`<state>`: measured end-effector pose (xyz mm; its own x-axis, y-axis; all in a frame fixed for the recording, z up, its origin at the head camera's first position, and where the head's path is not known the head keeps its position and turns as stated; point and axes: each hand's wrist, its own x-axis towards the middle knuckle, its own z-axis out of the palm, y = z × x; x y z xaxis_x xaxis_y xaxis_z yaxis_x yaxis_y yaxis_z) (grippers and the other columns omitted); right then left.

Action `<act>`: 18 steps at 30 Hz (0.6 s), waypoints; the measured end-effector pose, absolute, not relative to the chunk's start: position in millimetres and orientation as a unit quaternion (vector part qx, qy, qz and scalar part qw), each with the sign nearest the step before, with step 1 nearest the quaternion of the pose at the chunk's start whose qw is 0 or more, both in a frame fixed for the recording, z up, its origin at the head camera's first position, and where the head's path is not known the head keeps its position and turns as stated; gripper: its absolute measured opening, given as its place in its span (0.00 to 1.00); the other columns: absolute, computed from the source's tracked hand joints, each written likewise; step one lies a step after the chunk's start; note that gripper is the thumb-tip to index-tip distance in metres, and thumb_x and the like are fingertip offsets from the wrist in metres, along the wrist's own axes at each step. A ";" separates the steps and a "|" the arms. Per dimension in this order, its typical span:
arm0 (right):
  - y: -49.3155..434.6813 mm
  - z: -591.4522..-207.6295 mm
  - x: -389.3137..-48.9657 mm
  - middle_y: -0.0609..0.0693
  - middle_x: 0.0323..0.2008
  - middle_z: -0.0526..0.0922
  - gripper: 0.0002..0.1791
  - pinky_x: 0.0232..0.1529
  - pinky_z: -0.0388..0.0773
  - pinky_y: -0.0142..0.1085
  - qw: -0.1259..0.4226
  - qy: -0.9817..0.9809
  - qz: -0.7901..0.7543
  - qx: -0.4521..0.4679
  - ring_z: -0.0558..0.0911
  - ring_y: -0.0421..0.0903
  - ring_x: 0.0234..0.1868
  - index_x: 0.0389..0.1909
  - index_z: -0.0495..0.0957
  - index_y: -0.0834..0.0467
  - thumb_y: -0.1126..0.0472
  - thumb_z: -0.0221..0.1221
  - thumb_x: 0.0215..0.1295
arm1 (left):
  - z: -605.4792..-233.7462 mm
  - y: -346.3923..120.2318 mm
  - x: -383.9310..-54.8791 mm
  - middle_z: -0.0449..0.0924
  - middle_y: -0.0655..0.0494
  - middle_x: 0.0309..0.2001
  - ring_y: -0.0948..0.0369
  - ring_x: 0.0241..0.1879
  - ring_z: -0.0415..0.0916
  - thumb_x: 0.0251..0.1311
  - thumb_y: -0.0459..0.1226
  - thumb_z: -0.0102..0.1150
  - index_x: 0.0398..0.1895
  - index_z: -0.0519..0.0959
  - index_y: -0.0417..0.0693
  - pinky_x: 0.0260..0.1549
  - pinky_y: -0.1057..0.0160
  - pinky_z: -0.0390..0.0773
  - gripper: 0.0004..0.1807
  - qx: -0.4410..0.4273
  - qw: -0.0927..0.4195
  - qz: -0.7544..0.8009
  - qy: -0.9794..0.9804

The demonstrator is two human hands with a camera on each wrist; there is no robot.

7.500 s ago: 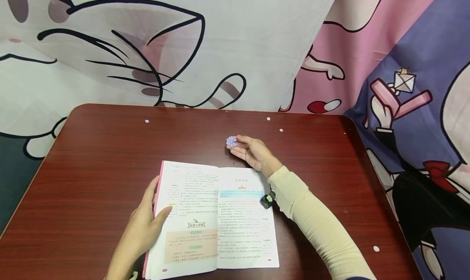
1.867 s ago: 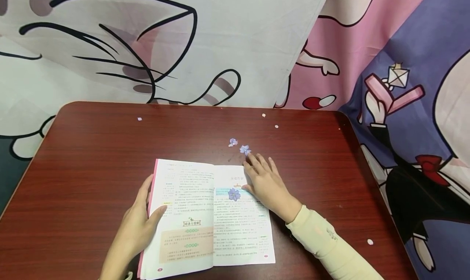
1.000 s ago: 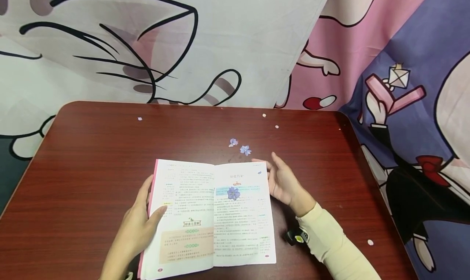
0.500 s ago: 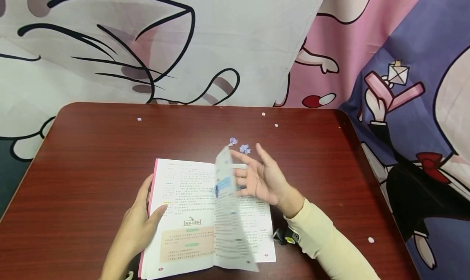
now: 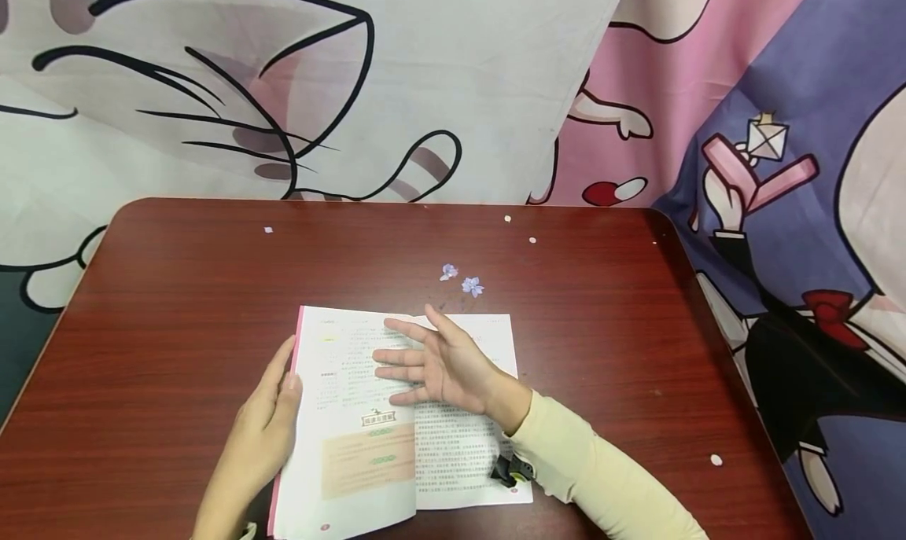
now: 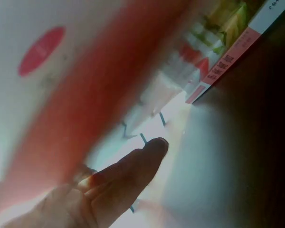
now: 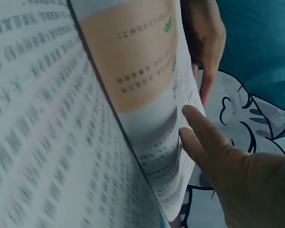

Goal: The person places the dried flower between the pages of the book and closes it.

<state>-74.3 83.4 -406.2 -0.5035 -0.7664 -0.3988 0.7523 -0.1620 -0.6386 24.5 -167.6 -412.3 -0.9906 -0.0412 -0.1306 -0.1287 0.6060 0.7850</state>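
In the head view an open book (image 5: 467,469) with printed pages and a pink cover edge lies on the table. My left hand (image 5: 258,430) grips its left edge, the thumb along the page edge; the left wrist view shows fingers (image 6: 128,178) beneath the cover. Over the upper left page and the fold, my right hand (image 5: 453,367) is spread with straight fingers, palm visible, nothing held. Those fingers lie close to the turned page in the right wrist view. Two small purple flowers, one whitish (image 5: 449,272) and one bluer (image 5: 472,287), lie just beyond the book. A third flower is hidden.
The red-brown wooden table (image 5: 177,328) has a rounded far edge. Loose petals lie about: a pale purple one (image 5: 268,229) at far left, a white one (image 5: 532,240) farther back and another white petal (image 5: 716,461) at right. A cartoon cloth (image 5: 495,92) hangs behind.
My right hand has gone from holding a purple flower, later seen on the right page, to sweeping that page leftward over it. My left thumb has shifted from the page to its edge.
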 end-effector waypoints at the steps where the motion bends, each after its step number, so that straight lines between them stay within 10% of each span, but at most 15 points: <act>1: 82.0 -407.3 -73.7 0.66 0.76 0.57 0.40 0.70 0.58 0.66 0.498 0.415 -0.762 -0.007 0.58 0.63 0.76 0.81 0.47 0.50 0.32 0.26 0.77 | -411.7 -167.4 24.5 0.77 0.28 0.56 0.43 0.42 0.81 0.80 0.43 0.36 0.82 0.46 0.52 0.35 0.43 0.82 0.31 -0.052 0.053 0.448 0.891; 8: 78.4 -411.8 -71.9 0.64 0.75 0.60 0.40 0.69 0.61 0.65 0.492 0.427 -0.759 0.001 0.61 0.62 0.75 0.80 0.49 0.50 0.33 0.27 0.77 | -408.0 -166.4 22.1 0.82 0.31 0.47 0.57 0.25 0.84 0.65 0.40 0.66 0.82 0.35 0.56 0.19 0.62 0.82 0.55 -0.073 0.130 0.455 0.878; 18: 77.1 -413.5 -71.0 0.63 0.74 0.62 0.39 0.69 0.63 0.64 0.488 0.443 -0.752 -0.001 0.63 0.61 0.74 0.80 0.50 0.52 0.34 0.28 0.78 | -413.0 -167.8 25.0 0.62 0.21 0.66 0.25 0.55 0.71 0.66 0.30 0.61 0.81 0.33 0.42 0.49 0.27 0.72 0.53 -0.016 0.100 0.401 0.910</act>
